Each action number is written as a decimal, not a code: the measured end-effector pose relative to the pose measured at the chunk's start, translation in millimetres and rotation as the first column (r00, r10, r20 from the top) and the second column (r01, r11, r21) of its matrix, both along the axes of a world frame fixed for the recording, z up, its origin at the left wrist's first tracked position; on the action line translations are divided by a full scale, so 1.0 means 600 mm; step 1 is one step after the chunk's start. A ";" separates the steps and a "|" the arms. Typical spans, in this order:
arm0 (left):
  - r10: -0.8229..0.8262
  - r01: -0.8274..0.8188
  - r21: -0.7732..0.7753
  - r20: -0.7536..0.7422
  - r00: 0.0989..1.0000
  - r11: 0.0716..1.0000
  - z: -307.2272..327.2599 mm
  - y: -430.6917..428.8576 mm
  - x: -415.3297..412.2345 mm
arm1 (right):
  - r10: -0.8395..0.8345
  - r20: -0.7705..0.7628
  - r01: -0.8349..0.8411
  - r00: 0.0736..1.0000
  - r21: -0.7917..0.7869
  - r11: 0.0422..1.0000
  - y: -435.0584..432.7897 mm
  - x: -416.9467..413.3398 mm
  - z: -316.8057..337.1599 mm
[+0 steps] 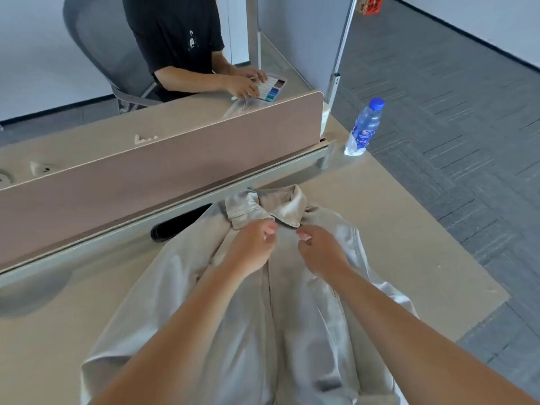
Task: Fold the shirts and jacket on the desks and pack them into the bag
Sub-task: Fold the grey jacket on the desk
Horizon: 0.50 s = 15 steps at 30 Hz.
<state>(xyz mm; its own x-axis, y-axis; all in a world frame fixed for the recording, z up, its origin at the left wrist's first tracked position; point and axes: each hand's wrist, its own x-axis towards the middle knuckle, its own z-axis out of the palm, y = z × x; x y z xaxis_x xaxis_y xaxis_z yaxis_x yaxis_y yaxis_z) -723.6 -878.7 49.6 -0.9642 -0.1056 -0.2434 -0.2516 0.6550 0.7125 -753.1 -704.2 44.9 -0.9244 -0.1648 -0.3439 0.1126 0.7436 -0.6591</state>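
A light beige jacket lies spread front-up on the desk, its collar toward the partition and its zipper running down the middle. My left hand pinches the fabric just left of the zipper, below the collar. My right hand pinches the fabric just right of the zipper top. Both forearms stretch over the jacket's lower half and hide part of it. No bag and no shirts are in view.
A beige partition panel runs along the desk's far edge, with a dark cable slot below it. A water bottle stands at the far right corner. Beyond the partition a seated person types on a keyboard. Grey carpet lies to the right.
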 end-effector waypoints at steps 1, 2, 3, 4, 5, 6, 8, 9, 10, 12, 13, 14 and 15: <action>0.025 -0.024 0.022 -0.009 1.000 0.999 0.007 0.005 0.020 | -0.008 -0.002 0.008 1.000 -0.009 1.000 0.002 0.017 0.006; 0.054 -0.054 0.043 -0.018 0.998 0.998 0.012 0.008 0.040 | -0.017 -0.008 0.017 1.000 -0.023 1.000 0.004 0.033 0.011; 0.082 -0.081 0.053 -0.029 0.996 0.995 0.015 0.012 0.062 | -0.019 -0.017 0.018 1.000 -0.037 0.999 0.007 0.050 0.012; 0.100 -0.099 0.048 -0.034 0.994 0.994 0.016 0.016 0.086 | -0.011 -0.027 0.009 1.000 -0.049 0.999 0.011 0.068 0.013; 0.107 -0.106 0.033 -0.035 0.994 0.994 0.017 0.019 0.111 | 0.002 -0.028 -0.004 1.000 -0.058 0.998 0.016 0.087 0.012; 0.113 -0.113 0.019 -0.028 0.993 0.993 0.019 0.023 0.136 | 0.016 -0.027 -0.018 1.000 -0.071 0.997 0.025 0.107 0.010; 0.144 -0.144 0.011 -0.022 0.989 0.989 0.019 0.030 0.187 | 0.031 -0.029 -0.034 0.999 -0.105 0.994 0.044 0.146 0.003; 0.166 -0.166 0.012 -0.018 0.986 0.986 0.019 0.035 0.217 | 0.033 -0.028 -0.036 0.999 -0.111 0.993 0.056 0.167 -0.001; 0.190 -0.190 0.013 -0.009 0.982 0.982 0.020 0.040 0.247 | 0.037 -0.023 -0.039 0.999 -0.106 0.994 0.069 0.190 -0.002; 0.225 -0.226 0.009 0.024 0.974 0.974 0.022 0.052 0.306 | 0.060 -0.037 -0.063 0.998 -0.096 0.993 0.094 0.236 -0.007; 0.237 -0.238 0.012 0.051 0.970 0.971 0.022 0.059 0.333 | 0.071 -0.048 -0.076 0.996 -0.098 0.992 0.105 0.260 -0.009; 0.253 -0.255 0.018 0.076 0.964 0.967 0.022 0.065 0.359 | 0.081 -0.044 -0.085 0.996 -0.100 0.991 0.114 0.284 -0.008; 0.275 -0.278 0.023 0.089 0.957 0.960 0.021 0.070 0.381 | 0.092 -0.027 -0.094 0.995 -0.114 0.989 0.122 0.306 -0.008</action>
<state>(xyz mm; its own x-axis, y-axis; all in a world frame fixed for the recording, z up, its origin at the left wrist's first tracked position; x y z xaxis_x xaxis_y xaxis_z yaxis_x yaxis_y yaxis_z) -495.0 -836.5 62.4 -0.8742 -0.3552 -0.3310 -0.4797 0.5263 0.7020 -569.3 -631.2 40.3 -0.9101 -0.2875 -0.2983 0.0316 0.6696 -0.7421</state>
